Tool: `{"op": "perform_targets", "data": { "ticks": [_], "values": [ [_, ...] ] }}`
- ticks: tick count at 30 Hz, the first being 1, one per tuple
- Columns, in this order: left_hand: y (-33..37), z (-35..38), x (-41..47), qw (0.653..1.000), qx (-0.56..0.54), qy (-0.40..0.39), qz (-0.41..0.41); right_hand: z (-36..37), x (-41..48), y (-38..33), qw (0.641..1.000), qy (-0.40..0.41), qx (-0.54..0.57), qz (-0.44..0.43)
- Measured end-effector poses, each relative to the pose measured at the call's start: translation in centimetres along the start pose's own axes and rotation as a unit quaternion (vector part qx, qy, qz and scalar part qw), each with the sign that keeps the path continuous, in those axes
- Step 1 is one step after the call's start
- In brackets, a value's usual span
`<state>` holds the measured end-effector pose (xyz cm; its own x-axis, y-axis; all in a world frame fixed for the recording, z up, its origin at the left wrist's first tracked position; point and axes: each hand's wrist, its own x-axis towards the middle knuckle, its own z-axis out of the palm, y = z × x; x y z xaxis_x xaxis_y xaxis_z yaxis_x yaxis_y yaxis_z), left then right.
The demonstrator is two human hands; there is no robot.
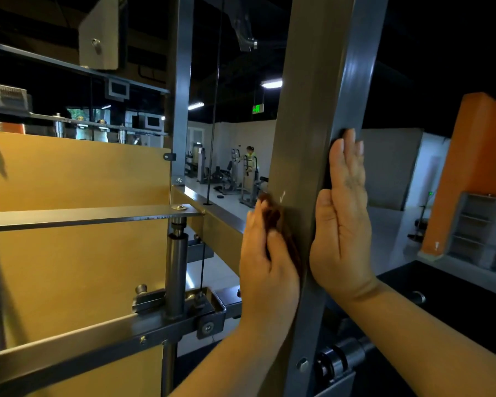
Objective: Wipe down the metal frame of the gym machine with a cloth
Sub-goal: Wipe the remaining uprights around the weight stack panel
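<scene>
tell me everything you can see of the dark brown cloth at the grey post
The dark brown cloth is a small bunched wad. It looks soft and is blurred, so its weave is not readable. The left hand holds it between thumb and fingers and presses it against the near face of the tall grey metal post. Part of it trails down between palm and post.

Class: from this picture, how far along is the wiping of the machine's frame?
Done: nothing can be told; no wiped patch shows. In hand: the left hand holds a brown cloth against the near upright post, the right hand flat on its other side. Left, probably: that post above the hands, the flat crossbar and the far upright.
</scene>
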<state>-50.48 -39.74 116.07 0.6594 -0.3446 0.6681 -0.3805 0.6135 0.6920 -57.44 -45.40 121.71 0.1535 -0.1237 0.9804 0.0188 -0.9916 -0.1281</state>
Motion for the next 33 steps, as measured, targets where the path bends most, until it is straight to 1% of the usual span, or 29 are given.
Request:
{"op": "perform_targets", "data": {
  "ticks": [2, 4, 8, 13, 15, 20, 27, 30, 33],
  "values": [
    [1.0, 0.4, 0.6, 0.997, 0.013, -0.018, 0.078, 0.1, 0.0, 0.0, 1.0, 0.004, -0.003, -0.002],
    [0.6, 0.4, -0.2, 0.994, 0.007, -0.025, 0.111, 0.2, -0.1, 0.1, 1.0, 0.008, -0.003, -0.002],
    [-2.0, -1.0, -3.1, 0.994, -0.007, -0.029, 0.104, 0.2, -0.3, 0.0, 1.0, 0.007, 0.006, 0.005],
    [-0.2, -0.4, 1.9, 0.995, -0.006, -0.044, 0.085, 0.3, -0.1, 0.0, 1.0, 0.009, 0.0, -0.001],
    [-0.1, -0.5, 2.3, 0.993, -0.005, -0.05, 0.102, 0.3, -0.2, 0.0, 1.0, 0.012, -0.001, -0.003],
    [-3.3, -2.1, -1.9, 0.989, 0.011, -0.064, 0.132, 0.4, -0.3, 0.0, 1.0, 0.016, 0.001, -0.001],
    [0.5, -0.3, 2.8, 0.987, -0.01, -0.068, 0.146, 0.5, -0.4, -0.3, 1.0, 0.015, -0.008, 0.004],
    [-1.3, -0.8, 0.8, 0.984, 0.001, -0.068, 0.163, 0.6, -0.6, -0.3, 1.0, 0.016, 0.0, 0.006],
    [-2.9, -1.5, -1.4, 0.985, -0.004, -0.059, 0.16, 0.6, -0.6, -0.2, 1.0, 0.019, 0.002, 0.005]
  ]
}}
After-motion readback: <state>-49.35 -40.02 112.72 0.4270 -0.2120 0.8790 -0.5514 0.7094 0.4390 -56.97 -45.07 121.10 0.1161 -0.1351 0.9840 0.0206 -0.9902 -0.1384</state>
